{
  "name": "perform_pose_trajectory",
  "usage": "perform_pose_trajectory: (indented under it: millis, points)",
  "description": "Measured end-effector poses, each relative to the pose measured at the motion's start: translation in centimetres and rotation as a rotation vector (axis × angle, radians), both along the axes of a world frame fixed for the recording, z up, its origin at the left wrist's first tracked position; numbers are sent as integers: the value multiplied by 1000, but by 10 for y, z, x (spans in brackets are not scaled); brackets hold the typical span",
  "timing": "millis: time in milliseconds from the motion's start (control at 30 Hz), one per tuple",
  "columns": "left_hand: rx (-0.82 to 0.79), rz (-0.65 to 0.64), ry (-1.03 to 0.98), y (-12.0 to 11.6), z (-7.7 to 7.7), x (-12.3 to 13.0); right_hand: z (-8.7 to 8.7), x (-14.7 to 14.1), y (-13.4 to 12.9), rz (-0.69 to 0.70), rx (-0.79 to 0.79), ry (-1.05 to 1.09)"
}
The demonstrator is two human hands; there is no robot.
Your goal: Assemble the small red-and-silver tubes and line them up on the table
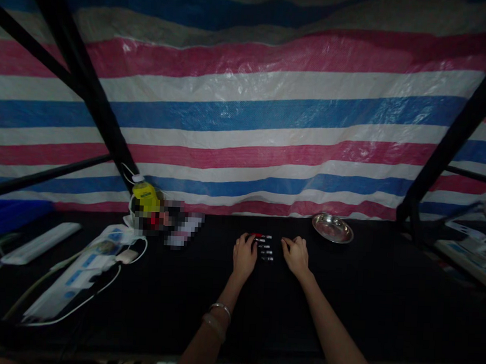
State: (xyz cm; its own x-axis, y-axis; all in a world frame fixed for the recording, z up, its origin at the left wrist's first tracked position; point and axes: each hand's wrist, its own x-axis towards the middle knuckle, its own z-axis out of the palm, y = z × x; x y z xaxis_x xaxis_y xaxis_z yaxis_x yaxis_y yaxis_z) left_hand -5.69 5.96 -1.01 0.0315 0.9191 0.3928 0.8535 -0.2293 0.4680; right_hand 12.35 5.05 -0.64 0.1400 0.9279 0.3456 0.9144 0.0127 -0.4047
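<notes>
While the left hand [244,255] bends over the upper end of a short column of slim pieces, I note its fingers curled and slightly parted, at or against the red piece [257,235]. Whether they grip it, I cannot tell. The dark pieces [268,252] lie below the red one on the black tabletop [173,302], roughly parallel, with silvery ends pointing right, between the two hands.

I find the right hand [297,255] just beside those ends, thumb and forefinger drawn close together; whether anything is pinched there is too small to see. A shiny metal dish [333,229] sits beyond it to the right, and a yellow bottle [146,197] stands far off to the left.

In my judgement, the step in hand is close finger work at the column's upper end. Any move from here calls for a light fingertip hold on one piece, clear of its close neighbours, which a brushing knuckle could roll askew.
</notes>
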Motion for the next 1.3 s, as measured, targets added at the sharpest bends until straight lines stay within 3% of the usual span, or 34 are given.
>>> perform_pose_trajectory:
  millis: [467, 733, 1100, 1300]
  points:
    - [39, -61, 29, -1, -3, 1, -6, -1, 2, -7, 4, -23]
    - [23, -50, 49, -4, 0, 2, -2, -5, 1, -36, 90, -20]
    - [0, -47, 4, -3, 2, 1, -7, -20, 15, 233, 84, -142]
    - [10, -45, -61, -3, 2, 0, -9, -17, 16, 260, 42, -60]
